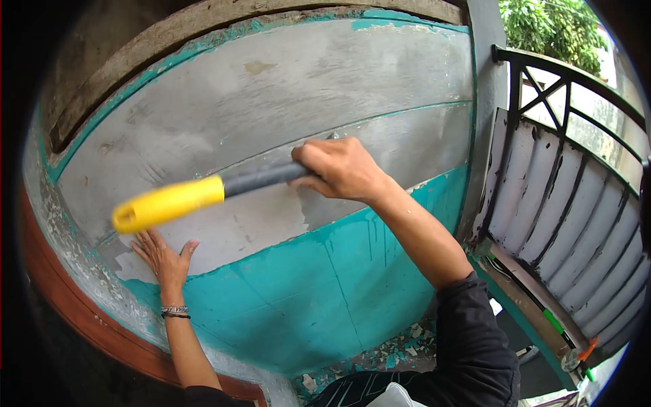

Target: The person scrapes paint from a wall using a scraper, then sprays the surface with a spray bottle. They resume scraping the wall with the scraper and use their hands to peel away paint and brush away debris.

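My right hand (342,169) is wrapped around the dark grey shaft of a long-handled scraper, close to its head. The scraper's yellow grip end (169,205) points left and is slightly blurred. A small metal piece shows just above my knuckles; the rest of the head is hidden by the hand. My left hand (161,256), fingers spread, rests flat against the wall (271,217) below the yellow end. The upper wall is bare grey, and turquoise paint (285,298) covers its lower part. Thin turquoise lines run along the grooves.
Paint flakes (390,356) litter the floor at the wall's foot. A wooden beam (203,30) runs along the top. To the right stands a metal railing gate (566,183), with an orange-handled tool (588,349) lying below it. A red-brown ledge (102,325) curves at the left.
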A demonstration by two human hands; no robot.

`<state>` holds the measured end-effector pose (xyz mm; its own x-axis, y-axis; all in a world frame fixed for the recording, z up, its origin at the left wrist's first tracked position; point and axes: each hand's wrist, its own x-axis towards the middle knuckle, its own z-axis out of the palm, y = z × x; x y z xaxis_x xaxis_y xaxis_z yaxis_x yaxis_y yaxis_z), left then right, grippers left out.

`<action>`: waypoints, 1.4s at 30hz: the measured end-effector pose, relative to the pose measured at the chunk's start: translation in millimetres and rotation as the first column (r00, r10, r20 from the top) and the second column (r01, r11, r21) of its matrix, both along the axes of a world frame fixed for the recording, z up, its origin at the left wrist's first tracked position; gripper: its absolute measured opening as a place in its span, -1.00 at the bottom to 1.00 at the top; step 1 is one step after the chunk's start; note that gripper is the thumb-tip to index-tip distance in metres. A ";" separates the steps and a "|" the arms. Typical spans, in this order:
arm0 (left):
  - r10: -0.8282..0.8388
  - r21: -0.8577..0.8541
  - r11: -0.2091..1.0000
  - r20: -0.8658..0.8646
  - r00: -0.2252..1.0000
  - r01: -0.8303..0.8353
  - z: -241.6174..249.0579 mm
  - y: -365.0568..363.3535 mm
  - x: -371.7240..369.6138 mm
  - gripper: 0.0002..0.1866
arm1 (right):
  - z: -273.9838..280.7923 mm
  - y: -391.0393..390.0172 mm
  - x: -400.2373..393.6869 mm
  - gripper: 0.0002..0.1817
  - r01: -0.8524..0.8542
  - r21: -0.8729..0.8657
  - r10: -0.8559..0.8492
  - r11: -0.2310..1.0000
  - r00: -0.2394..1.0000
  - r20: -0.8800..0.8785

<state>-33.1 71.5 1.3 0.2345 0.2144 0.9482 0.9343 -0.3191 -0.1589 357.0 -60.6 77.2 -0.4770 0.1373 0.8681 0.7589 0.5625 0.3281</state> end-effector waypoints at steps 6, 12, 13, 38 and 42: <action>-0.016 -0.030 0.999 -0.004 1.000 0.016 1.5 -6.6 0.8 0.30 | 0.4 8.1 4.4 -0.64 0.106 0.011 -0.106 0.994 0.980 0.169; 0.081 -0.049 0.995 -0.008 0.997 -0.082 -1.9 3.3 -5.1 0.33 | -2.8 8.5 11.6 -0.64 0.110 -0.031 -0.100 0.993 0.965 0.241; 0.085 -0.048 0.995 -0.006 0.996 -0.085 -1.8 4.5 -6.4 0.33 | -1.7 8.2 13.4 -0.64 0.107 -0.030 -0.097 0.994 0.965 0.243; 0.012 -0.083 0.997 0.020 1.000 -0.011 -4.0 -2.0 -2.4 0.37 | 38.7 -9.4 71.5 -0.69 -0.697 -0.029 0.403 0.716 0.447 -0.798; 0.010 -0.087 0.996 0.033 0.999 -0.008 -3.1 -4.2 -1.5 0.36 | 45.1 -1.3 55.8 -0.65 -0.726 0.075 0.414 0.683 0.301 -0.859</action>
<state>-34.7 67.3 -1.8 0.2009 0.2984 0.9330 0.9415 -0.3219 -0.0998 412.8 -61.9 122.3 0.2935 0.4188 0.8594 0.0225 0.8957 -0.4441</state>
